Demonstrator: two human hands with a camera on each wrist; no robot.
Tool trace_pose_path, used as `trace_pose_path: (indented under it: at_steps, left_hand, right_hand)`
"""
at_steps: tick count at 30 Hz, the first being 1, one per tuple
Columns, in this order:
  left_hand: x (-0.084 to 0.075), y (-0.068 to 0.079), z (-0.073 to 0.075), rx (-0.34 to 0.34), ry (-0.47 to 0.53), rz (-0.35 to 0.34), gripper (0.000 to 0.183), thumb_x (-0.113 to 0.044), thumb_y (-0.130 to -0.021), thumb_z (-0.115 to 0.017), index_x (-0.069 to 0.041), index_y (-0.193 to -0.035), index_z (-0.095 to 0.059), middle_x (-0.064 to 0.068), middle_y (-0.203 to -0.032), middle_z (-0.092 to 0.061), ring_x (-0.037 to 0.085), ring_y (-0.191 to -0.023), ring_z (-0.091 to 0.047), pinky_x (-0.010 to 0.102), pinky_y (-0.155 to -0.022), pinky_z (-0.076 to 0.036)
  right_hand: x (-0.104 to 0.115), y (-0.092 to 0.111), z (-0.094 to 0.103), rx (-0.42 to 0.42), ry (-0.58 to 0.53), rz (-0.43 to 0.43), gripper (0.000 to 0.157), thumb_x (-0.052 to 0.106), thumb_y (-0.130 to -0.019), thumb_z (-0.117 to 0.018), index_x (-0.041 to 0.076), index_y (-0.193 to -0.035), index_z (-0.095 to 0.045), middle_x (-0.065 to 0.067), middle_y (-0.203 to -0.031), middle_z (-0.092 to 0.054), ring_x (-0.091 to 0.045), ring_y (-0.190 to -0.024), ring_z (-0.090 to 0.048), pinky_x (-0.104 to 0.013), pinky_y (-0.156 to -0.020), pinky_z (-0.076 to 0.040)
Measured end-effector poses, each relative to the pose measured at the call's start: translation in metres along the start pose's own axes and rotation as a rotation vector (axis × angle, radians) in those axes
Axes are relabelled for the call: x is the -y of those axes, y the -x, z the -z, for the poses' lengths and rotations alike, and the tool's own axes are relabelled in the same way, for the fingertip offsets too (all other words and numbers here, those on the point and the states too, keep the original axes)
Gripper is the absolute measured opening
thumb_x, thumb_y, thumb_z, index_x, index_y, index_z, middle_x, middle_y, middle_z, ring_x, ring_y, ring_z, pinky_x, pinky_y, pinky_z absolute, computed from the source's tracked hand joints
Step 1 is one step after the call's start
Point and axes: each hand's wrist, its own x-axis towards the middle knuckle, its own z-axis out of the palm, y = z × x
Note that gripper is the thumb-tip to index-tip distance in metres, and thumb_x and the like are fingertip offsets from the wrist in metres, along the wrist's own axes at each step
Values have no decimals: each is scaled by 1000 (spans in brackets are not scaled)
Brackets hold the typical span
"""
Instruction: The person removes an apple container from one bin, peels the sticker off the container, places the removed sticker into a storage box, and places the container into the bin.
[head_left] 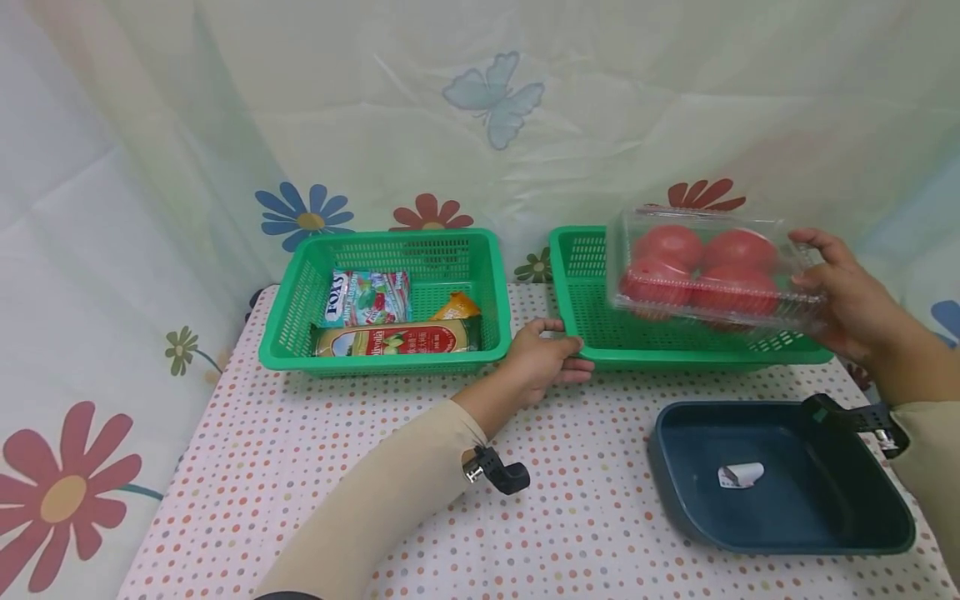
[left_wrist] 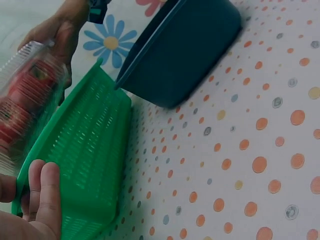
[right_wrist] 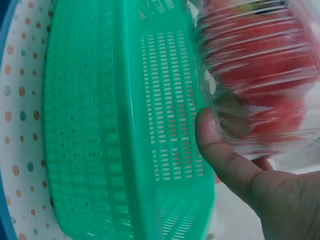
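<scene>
In the head view a clear plastic box of tomatoes (head_left: 701,271) is held tilted over the right green basket (head_left: 675,357). My right hand (head_left: 851,300) grips the box by its right end. The right wrist view shows the thumb (right_wrist: 227,160) against the clear wrap, beside the tomatoes (right_wrist: 265,65); most other fingers are hidden behind the box. My left hand (head_left: 543,358) holds the near left corner of that same basket. Seen from the left wrist, two fingers (left_wrist: 49,195) lie along the basket's outer wall (left_wrist: 87,150), with the thumb at its rim.
Left of the hands stands another green basket (head_left: 382,362) with a Fox's candy bag (head_left: 367,297), a long pasta packet (head_left: 397,339) and an orange wrapper (head_left: 457,307). A dark blue tub (head_left: 787,533) at the front right contains a small white scrap (head_left: 741,475). Behind hangs a flowered curtain (head_left: 375,125).
</scene>
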Motion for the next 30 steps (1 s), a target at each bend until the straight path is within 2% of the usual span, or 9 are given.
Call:
trace_pose_path:
  at_steps: [5,12,17,23,27,30]
  left_hand:
    - [0,-2,0,-3,-3,1,43,1,-99,-63,-1,-138,-46,16,-105,-68,30,-76,-74,41,-71,-63]
    - [0,-2,1,29,-7,7,44,0,-101,-61,-1,-141,-42,17,-106,-65,33,-86,-75,42,-72,-63]
    - [-1,-1,1,26,-4,12,38,0,-100,-61,-4,-135,-46,17,-105,-65,33,-86,-75,43,-71,-63]
    - [-1,-1,1,16,-10,0,38,-1,-100,-62,-3,-134,-46,19,-104,-67,32,-83,-75,41,-71,-63]
    - [0,-1,1,13,-21,-1,34,-1,-100,-63,-7,-130,-48,19,-102,-67,30,-81,-76,41,-72,-63]
    - [1,-1,1,12,-23,1,31,-1,-100,-63,-10,-126,-49,19,-102,-67,29,-80,-76,42,-74,-63]
  right_hand:
    - [-3,-10,4,-47,1,-42,68,0,-103,-45,40,-150,-18,4,-138,-29,-14,-101,-61,-33,-71,-62]
    - [-11,-23,6,-47,26,-61,60,3,-103,-47,38,-147,-26,0,-133,-33,-15,-94,-62,-32,-68,-62]
    - [-17,-30,3,-34,65,-82,56,5,-104,-47,37,-147,-29,-2,-128,-39,-15,-90,-64,-32,-67,-62]
    - [-22,-40,1,-23,94,-116,56,9,-106,-48,39,-147,-26,-4,-131,-31,-14,-92,-63,-32,-68,-62]
    - [-26,-45,1,-30,96,-154,57,10,-106,-49,39,-148,-25,-4,-132,-29,-14,-93,-62,-32,-69,-62]
    - [-30,-48,0,-37,148,-183,58,11,-106,-50,41,-149,-23,-3,-131,-30,-13,-94,-61,-32,-72,-62]
